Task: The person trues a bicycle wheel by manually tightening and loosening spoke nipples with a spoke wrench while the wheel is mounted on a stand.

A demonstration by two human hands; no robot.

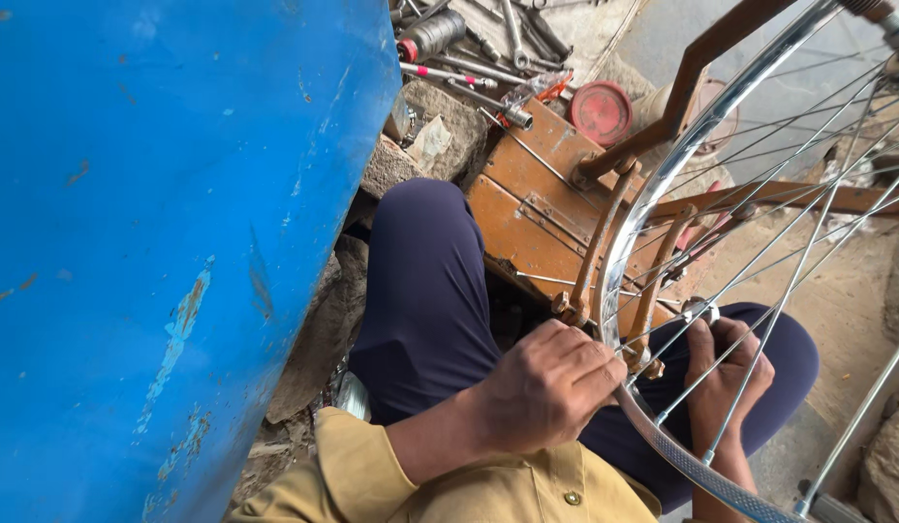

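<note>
Chrome catches our eye first: a bicycle wheel rim (632, 218) with thin steel spokes (789, 281) stands upright in a rusty brown truing stand (604, 184), filling the right half of the view from the head camera. We see the left hand (551, 383) curled into a loose fist against the outer face of the rim at its lower arc, fingers bent together and pressed near a small rusty bolt end (648, 363) of the stand's arm; whether anything sits inside that fist we cannot tell. The right hand (726, 373) reaches in from the far side of the rim, its fingers threaded among the spokes and closed around one or two of them (a small metal piece (699, 310) shows just above its fingertips). Both hands rest above the person's dark navy trouser legs (420, 291), and a mustard-yellow shirt (469, 484) shows at the bottom edge. A large blue painted metal panel (169, 242), chipped in places, takes up the whole left side. At the top, beyond the stand's brown base plate (537, 208), lie scattered spanners and tools (488, 44), and a round red lid (602, 111) sits just beside them on the rough stone and dusty ground.
</note>
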